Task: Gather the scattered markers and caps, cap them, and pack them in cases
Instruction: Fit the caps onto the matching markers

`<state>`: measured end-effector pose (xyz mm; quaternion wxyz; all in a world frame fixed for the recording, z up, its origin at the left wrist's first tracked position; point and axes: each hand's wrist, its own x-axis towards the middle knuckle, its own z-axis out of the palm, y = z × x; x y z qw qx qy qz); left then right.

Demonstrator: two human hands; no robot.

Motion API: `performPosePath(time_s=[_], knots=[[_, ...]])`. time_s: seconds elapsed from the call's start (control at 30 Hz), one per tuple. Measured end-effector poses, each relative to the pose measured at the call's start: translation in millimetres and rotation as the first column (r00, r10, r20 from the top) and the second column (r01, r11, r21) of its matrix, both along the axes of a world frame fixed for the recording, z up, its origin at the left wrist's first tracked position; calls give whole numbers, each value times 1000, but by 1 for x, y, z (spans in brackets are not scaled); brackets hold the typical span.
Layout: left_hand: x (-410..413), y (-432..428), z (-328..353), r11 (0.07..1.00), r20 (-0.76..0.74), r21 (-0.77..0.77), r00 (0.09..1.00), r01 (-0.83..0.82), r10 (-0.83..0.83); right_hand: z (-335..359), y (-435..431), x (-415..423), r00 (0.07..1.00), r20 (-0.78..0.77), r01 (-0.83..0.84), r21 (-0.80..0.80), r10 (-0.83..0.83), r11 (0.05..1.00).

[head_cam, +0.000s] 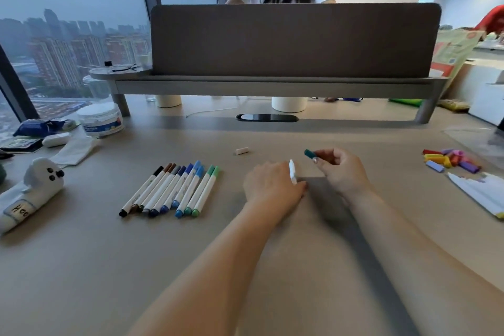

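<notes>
1. Marker (pixel 293 172), white-barrelled, sticks up out of the left hand (pixel 272 185), whose fingers curl round its lower part just above the table (pixel 245 267). Its tip is hidden. It looks like light, stiff, smooth plastic that would roll if dropped, so I would grip it mid-barrel and leave the end free.
2. Just beside it, the right hand (pixel 341 169) pinches a teal cap (pixel 310 154) between thumb and fingertips. The cap is small and light, is best held by its sides, and should probably press on with a firm push.
3. To the left, a row of capped markers (pixel 169 188) lies side by side and touching, running from black through browns and blues to greens. None is in a case.
4. Further left lies a white plush case (pixel 30 188) on its side; I cannot tell whether it holds anything.
5. Well to the right sits a pile of loose caps (pixel 450 161) in reds, yellows and purples.
6. Beyond the hands lies a small white piece (pixel 242 150), perhaps a cap.
7. At the far left stands a lidded tub (pixel 101 120); its contents cannot be made out.
</notes>
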<state>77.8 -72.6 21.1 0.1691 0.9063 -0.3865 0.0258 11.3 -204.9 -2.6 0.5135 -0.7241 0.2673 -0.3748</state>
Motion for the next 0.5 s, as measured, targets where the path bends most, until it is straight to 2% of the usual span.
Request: performPosePath(time_s=[0.07, 0.3, 0.5], knots=[[-5, -7, -4, 1000, 68, 19, 998, -8, 6, -1, -1, -1, 999, 33, -33, 40, 32, 999], [1, -9, -7, 998, 87, 15, 995, -54, 52, 3, -6, -2, 993, 110, -55, 144, 39, 988], [7, 19, 3, 989, 59, -131, 996, -64, 72, 8, -9, -7, 990, 133, -76, 263, 42, 962]])
